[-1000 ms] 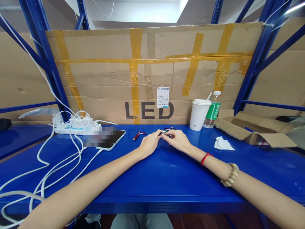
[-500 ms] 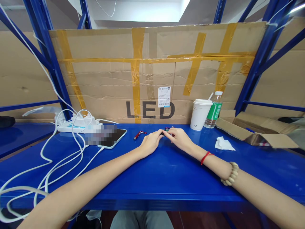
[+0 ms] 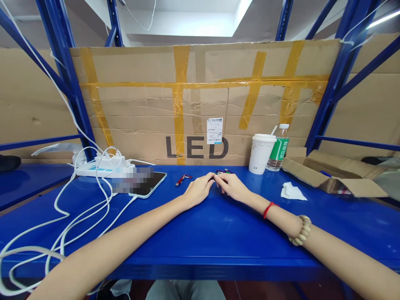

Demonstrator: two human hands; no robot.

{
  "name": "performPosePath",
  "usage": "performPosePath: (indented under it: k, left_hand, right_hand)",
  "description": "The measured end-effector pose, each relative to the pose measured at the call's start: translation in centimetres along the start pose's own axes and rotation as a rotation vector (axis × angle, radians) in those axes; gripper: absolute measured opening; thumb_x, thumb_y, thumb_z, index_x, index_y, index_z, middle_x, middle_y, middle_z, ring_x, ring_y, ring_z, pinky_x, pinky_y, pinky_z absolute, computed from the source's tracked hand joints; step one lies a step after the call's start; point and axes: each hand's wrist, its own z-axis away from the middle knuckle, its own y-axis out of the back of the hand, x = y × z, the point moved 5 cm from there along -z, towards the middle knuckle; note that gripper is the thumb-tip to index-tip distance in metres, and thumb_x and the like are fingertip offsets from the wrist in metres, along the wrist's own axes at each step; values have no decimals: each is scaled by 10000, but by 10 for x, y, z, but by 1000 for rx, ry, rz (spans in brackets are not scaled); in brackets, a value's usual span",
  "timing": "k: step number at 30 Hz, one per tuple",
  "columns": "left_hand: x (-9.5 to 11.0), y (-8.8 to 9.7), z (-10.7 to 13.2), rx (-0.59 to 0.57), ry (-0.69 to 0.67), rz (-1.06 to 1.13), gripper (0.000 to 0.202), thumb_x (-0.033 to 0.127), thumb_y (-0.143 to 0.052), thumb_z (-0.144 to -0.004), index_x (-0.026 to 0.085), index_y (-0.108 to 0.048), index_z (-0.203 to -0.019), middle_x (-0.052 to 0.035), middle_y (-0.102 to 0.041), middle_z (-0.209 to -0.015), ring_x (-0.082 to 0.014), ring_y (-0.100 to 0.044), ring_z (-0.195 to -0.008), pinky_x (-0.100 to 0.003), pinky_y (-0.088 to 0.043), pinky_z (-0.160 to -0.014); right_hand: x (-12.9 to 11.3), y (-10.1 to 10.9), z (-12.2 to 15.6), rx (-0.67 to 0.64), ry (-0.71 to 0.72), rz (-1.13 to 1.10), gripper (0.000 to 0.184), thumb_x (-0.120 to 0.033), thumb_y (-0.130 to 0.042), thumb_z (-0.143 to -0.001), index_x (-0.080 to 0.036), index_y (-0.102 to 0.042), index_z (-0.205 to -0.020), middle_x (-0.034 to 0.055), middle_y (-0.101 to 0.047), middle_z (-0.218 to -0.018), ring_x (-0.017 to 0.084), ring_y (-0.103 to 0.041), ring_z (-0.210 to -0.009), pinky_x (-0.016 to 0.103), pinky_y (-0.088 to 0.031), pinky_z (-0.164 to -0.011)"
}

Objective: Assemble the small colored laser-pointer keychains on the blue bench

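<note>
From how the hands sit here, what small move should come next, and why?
Perhaps the right hand should ease slightly away from the left hand: they come together at the tips, largely hiding whatever is between them, and small items lie just beyond.

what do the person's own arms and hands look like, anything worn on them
Both arms are bare, with no sleeves in view. The left arm and left hand show nothing worn. The right hand has no glove; the right arm has a thin red cord bracelet at the wrist and, nearer the elbow, a bracelet of pale, chunky beads.
</note>
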Motion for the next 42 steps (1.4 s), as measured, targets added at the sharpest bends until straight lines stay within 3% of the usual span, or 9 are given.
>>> performPosePath:
  k: [6,10,14,16,19,28,38,42]
  left_hand:
    - [0,1,0,-17,0,21,262,319,-247,-874,296,-401,-1084,16,-582,-1001,-164,-555,-888,-267,-428,-691]
    - [-3,0,-1,-15,26,22,252,312,-246,-874,276,-436,-1035,9,-594,-956,-167,-563,-855,-276,-425,-695]
    - [-7,-1,-2,-7,84,36,264,316,-250,-873,277,-422,-1070,2,-601,-924,-163,-561,-856,-266,-420,-696]
    - [-9,-1,-2,-1,98,44,273,314,-247,-875,283,-410,-1091,4,-601,-918,-160,-560,-857,-265,-419,-697]
    - [-10,-2,-3,-2,105,45,271,307,-244,-875,283,-415,-1084,5,-599,-936,-160,-558,-861,-270,-421,-704]
    - [-6,-5,-3,-38,-27,7,258,289,-251,-876,254,-423,-1065,-8,-553,-1073,-166,-510,-964,-303,-398,-813]
    - [-1,-6,1,-149,-57,87,153,302,-287,-866,209,-395,-920,-24,-565,-932,-168,-541,-848,-268,-408,-708]
    - [1,-5,2,-135,-92,113,144,289,-286,-866,216,-391,-930,-21,-573,-937,-169,-546,-853,-268,-411,-705]
  right_hand:
    - [11,-10,0,-93,-146,-334,420,-497,-305,-817,-171,-420,-579,-40,-417,-429,78,-429,-381,171,-339,-353]
    - [12,-8,-1,-33,-136,-356,402,-508,-381,-786,-156,-492,-625,-43,-434,-437,65,-425,-364,159,-336,-335]
    - [17,1,-2,112,-145,-333,360,-501,-535,-694,-151,-559,-775,9,-587,-621,70,-482,-395,168,-367,-323]
    - [18,3,-3,127,-146,-358,390,-488,-564,-674,-147,-585,-863,47,-627,-738,78,-509,-424,177,-390,-327]
    - [21,3,-4,115,-144,-408,416,-464,-579,-670,-137,-617,-924,65,-640,-747,81,-514,-440,185,-409,-344]
    - [27,3,-6,42,-152,-547,333,-422,-672,-558,-124,-663,-707,41,-596,-676,94,-522,-520,174,-391,-353]
    - [29,4,-3,6,-128,-516,337,-441,-699,-494,-128,-649,-608,33,-598,-680,65,-444,-454,194,-368,-350]
    - [27,4,-1,24,-163,-482,347,-455,-683,-508,-125,-623,-595,21,-577,-646,52,-417,-420,196,-353,-350]
